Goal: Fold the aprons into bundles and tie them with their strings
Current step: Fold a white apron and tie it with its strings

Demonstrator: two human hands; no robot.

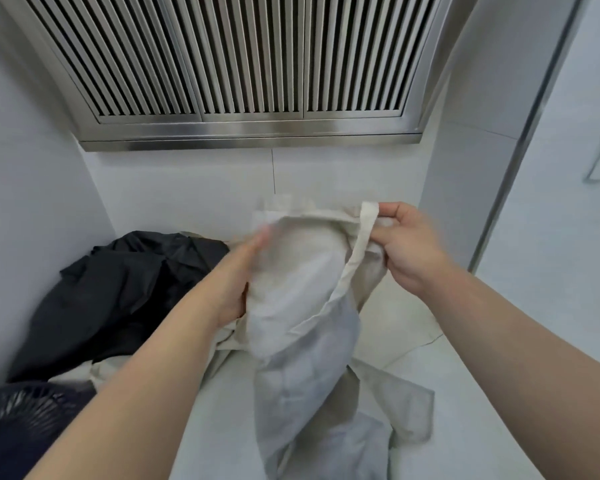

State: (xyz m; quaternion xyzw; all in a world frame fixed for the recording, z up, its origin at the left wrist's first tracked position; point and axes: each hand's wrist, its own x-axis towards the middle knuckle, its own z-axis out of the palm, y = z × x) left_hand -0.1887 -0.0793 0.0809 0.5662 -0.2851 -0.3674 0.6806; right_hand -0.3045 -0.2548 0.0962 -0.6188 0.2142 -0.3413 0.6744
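From the head view, the cream apron (302,278) hung above the counter (471,403), its lower end trailing on it. The right hand (407,247) pinched the strap (364,233) at the top corner. The left hand (239,282) was blurred against the opposite edge, so I could not tell its grip. The cloth looked light and limp, best held at corners and hems.

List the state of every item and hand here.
Apron, unfolded, held up, not tied.
Strap, loose loop.
Left hand, against apron, blurred, grip unclear.
Right hand, grips apron's top corner and strap.
Black cloth, crumpled heap.
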